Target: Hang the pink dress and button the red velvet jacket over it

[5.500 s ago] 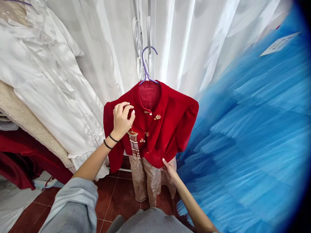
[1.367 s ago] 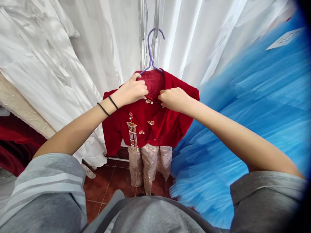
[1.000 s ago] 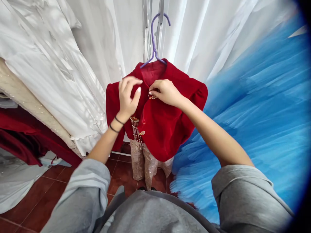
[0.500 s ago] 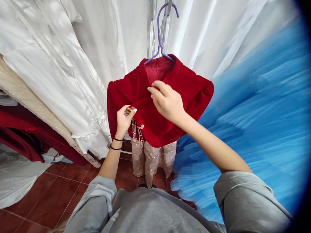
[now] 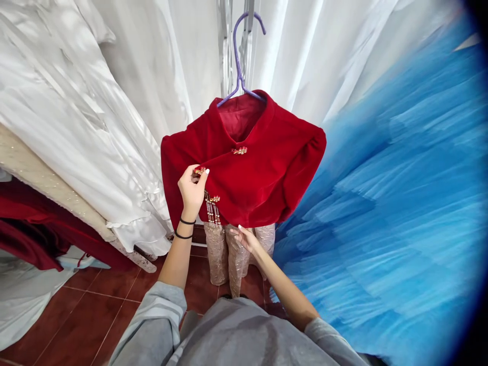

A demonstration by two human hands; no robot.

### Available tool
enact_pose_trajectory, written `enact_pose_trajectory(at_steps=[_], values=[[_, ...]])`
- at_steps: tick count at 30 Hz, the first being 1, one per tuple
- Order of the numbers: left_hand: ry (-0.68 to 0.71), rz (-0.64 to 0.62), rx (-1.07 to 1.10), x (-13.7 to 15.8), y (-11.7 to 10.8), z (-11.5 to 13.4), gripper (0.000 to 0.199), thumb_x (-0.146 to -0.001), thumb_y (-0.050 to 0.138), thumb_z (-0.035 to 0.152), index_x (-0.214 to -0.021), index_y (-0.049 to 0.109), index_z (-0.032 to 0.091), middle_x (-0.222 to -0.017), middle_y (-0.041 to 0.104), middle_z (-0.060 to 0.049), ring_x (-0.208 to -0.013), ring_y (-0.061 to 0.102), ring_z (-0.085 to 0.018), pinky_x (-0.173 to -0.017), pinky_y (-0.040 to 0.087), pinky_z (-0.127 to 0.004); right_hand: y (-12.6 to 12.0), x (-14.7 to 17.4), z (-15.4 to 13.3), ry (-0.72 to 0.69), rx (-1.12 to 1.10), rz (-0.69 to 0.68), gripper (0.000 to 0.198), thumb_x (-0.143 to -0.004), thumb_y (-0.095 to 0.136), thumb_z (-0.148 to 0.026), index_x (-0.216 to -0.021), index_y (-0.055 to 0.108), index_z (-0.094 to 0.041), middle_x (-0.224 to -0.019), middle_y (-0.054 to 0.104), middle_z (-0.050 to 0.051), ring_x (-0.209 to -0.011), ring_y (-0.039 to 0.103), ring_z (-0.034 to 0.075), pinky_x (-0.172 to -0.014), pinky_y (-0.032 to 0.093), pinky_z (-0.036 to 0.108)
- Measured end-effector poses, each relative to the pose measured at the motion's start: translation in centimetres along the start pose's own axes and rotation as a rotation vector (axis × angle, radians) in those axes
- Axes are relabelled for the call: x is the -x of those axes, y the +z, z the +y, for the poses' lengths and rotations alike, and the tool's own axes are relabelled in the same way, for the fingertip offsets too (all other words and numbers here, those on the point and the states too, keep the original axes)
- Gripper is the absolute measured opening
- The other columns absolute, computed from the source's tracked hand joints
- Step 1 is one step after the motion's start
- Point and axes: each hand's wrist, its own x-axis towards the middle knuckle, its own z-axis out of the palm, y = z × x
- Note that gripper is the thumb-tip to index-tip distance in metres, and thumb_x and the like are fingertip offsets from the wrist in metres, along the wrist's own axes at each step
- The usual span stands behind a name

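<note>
A red velvet jacket [image 5: 263,173] hangs from a purple hanger [image 5: 237,56] in front of me. My left hand [image 5: 191,189] pinches the jacket's front edge beside a beaded clasp [image 5: 200,171]. Another jewelled clasp [image 5: 240,150] sits below the collar, and a lower clasp [image 5: 214,199] is near the strands of a beaded tassel [image 5: 212,213]. At the jacket's bottom hem is my right hand [image 5: 246,239], its fingers apart and nothing in them. Under the hem hangs a pale, shiny patterned skirt or trousers [image 5: 238,256].
White gowns [image 5: 95,122] hang on the left, along with dark red garments [image 5: 38,229]. A large blue tulle dress [image 5: 381,213] fills the right side. White curtains [image 5: 305,56] hang behind, and the floor has red-brown tiles [image 5: 87,315].
My right hand has left the collar and dropped to the bottom hem, uncovering the top clasp. My left hand keeps its pinch on the front edge. The view has shifted slightly.
</note>
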Motion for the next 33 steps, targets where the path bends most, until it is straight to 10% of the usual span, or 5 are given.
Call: enact_pose_trajectory(at_steps=[9, 17, 25, 30, 33], values=[[-0.01, 0.104, 0.036, -1.6, 0.5, -1.2, 0.022, -0.071, 0.074, 0.03, -0.084, 0.068, 0.013, -0.074, 0.067, -0.003, -0.069, 0.063, -0.013, -0.065, 0.052, -0.023, 1.3, -1.7, 0.9, -0.026, -0.165, 0.094, 0.061, -0.043, 0.085, -0.064, -0.082, 0.063, -0.023, -0.089, 0.074, 0.003, -0.09, 0.073, 0.022, -0.087, 0.06, 0.035], [0.083, 0.055, 0.058, 0.4, -0.8, -2.1, 0.03, -0.083, 0.064, 0.039, -0.096, 0.068, 0.012, -0.085, 0.07, -0.007, -0.075, 0.066, -0.014, -0.069, 0.055, -0.024, 1.2, 2.8, -0.3, -0.113, 0.016, 0.297, 0.047, -0.062, 0.078, -0.06, -0.067, 0.054, -0.02, -0.054, 0.058, -0.001, -0.047, 0.054, 0.014, -0.042, 0.046, 0.026], [0.177, 0.202, -0.377, 6.5, -0.7, -5.9, 0.039, -0.088, 0.06, 0.038, -0.115, 0.064, 0.011, -0.108, 0.065, -0.017, -0.102, 0.063, -0.024, -0.09, 0.053, -0.038, 2.2, 4.6, -12.2, -1.265, 0.917, 0.829, 0.062, -0.079, 0.066, -0.051, -0.125, 0.053, -0.012, -0.12, 0.061, 0.019, -0.113, 0.058, 0.03, -0.094, 0.051, 0.047], [0.123, 0.171, -0.67, 4.3, 2.6, -3.1, 0.096, -0.078, 0.073, 0.053, -0.149, 0.033, 0.003, -0.144, 0.042, -0.029, -0.137, 0.037, -0.04, -0.115, 0.029, -0.054, 4.6, -0.4, -16.1, -1.016, 1.363, 0.833, 0.089, -0.078, 0.064, -0.051, -0.146, 0.032, -0.003, -0.155, 0.02, 0.034, -0.15, 0.01, 0.044, -0.112, 0.018, 0.073], [0.098, 0.107, -0.817, 1.6, 0.4, -1.8, 0.078, -0.082, 0.069, 0.04, -0.146, 0.042, 0.005, -0.135, 0.052, -0.024, -0.129, 0.044, -0.039, -0.111, 0.031, -0.055, 1.4, -0.4, -18.7, -0.894, 1.401, 0.983, 0.081, -0.081, 0.062, -0.032, -0.151, 0.03, -0.006, -0.16, 0.015, 0.031, -0.152, 0.005, 0.041, -0.114, 0.013, 0.072]])
